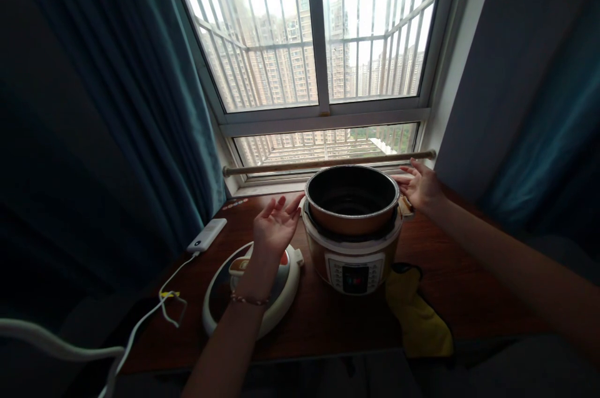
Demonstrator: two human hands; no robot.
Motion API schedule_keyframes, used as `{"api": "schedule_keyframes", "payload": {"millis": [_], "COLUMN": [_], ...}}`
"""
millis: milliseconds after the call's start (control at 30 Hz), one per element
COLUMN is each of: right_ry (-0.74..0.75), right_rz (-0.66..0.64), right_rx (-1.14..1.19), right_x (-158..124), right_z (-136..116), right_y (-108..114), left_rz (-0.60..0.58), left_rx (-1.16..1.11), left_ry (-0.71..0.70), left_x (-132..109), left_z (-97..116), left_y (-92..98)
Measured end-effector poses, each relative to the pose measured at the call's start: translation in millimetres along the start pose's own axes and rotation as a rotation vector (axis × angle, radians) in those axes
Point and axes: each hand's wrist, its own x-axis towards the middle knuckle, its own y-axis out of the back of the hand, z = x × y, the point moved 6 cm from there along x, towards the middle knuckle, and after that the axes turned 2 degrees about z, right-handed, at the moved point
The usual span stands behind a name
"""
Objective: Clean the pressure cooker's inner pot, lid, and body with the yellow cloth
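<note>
A dark-lined inner pot with a copper-coloured outside sits in the top of a white and gold electric cooker, its rim standing above the cooker's edge. To the left of the pot is my left hand, palm up with fingers apart, its fingertips close to the rim. On the other side my right hand is also open, fingers spread near the pot's right edge. Whether either hand touches the pot, I cannot tell. Beneath my left forearm lies the cooker's round lid, partly hidden by the arm.
A yellow cloth with dark edging lies at the front right of the brown table. To the left are a white power strip and its cable. A barred window, a horizontal rod and blue curtains stand behind.
</note>
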Motion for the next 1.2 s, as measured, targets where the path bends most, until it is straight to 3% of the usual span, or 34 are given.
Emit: {"api": "schedule_keyframes", "payload": {"millis": [467,1200], "right_ry": [-0.041,-0.082], "right_rz": [0.028,0.044], "right_rx": [-0.041,-0.18], "right_x": [2.9,1.4], "right_z": [13.5,20.5], "right_y": [6.9,9.7], "left_rz": [-0.036,0.077], "left_rx": [-0.007,0.005], "left_ry": [0.029,0.031], "left_x": [1.7,7.7], "left_z": [-6.6,-13.0], "left_y": [12.0,34.2]}}
